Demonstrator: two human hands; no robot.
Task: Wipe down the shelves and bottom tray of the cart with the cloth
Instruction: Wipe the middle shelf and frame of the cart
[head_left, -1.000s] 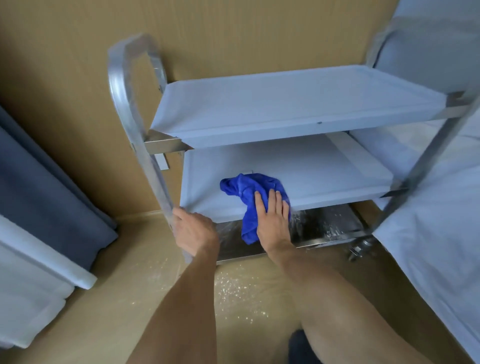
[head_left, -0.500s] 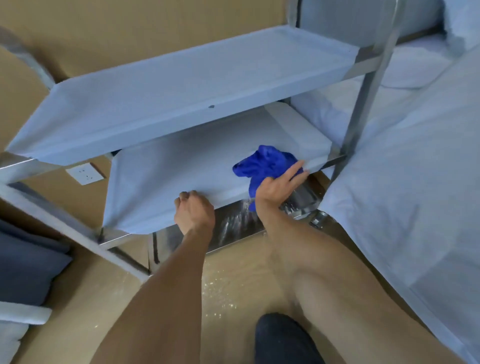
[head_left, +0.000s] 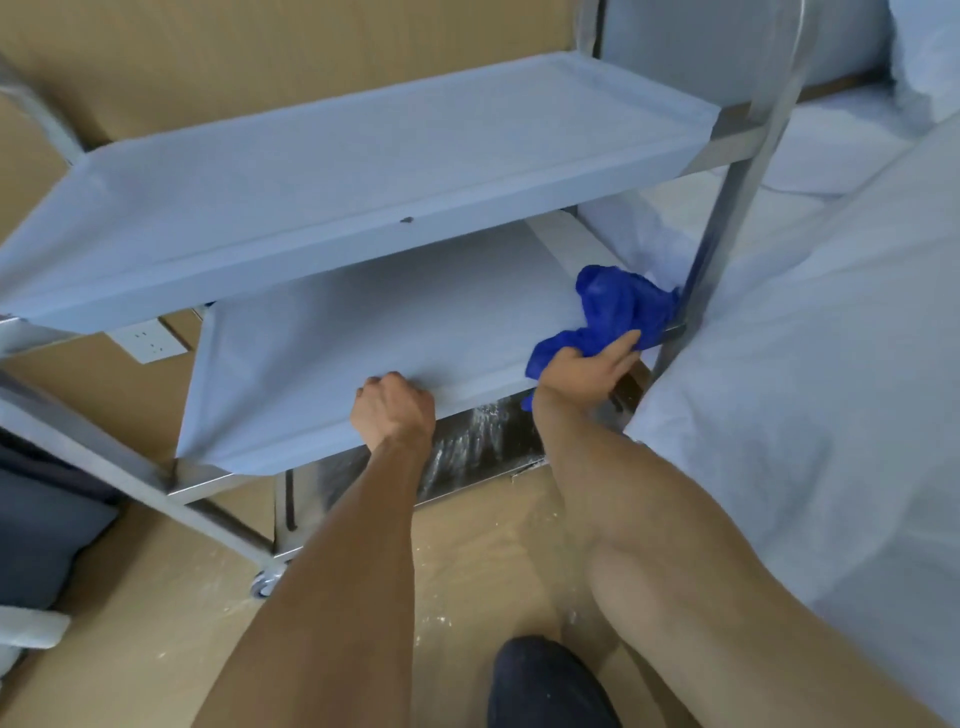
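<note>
Head view, looking down past both forearms: the right hand (head_left: 584, 366) presses a crumpled bright blue cloth (head_left: 615, 312) onto the near right corner of the pale blue-grey middle shelf (head_left: 395, 332), fingers laid fairly straight over the fabric while a fold bunches under the palm and hangs off the front lip. The left hand (head_left: 393, 410) is clenched round the front edge of that same shelf, near its middle, seemingly steadying the metal cart (head_left: 737, 171).

Above sits the matching pale top shelf (head_left: 363, 156), with one small dark speck on its front edge. Below, the shiny steel bottom tray (head_left: 467, 452) shows white streaks or powder. The cloth touches the right-hand upright. A white-sheeted bed (head_left: 831, 364) crowds the cart on the right, and a wheel (head_left: 267, 579) rests on the tan floor (head_left: 156, 623), which is dusted with white specks.

The cloth looks soft, light and floppy; I'd judge it handles best wadded under a flat palm, as a pinch would leave its corners trailing. The tray looks still to be done.
</note>
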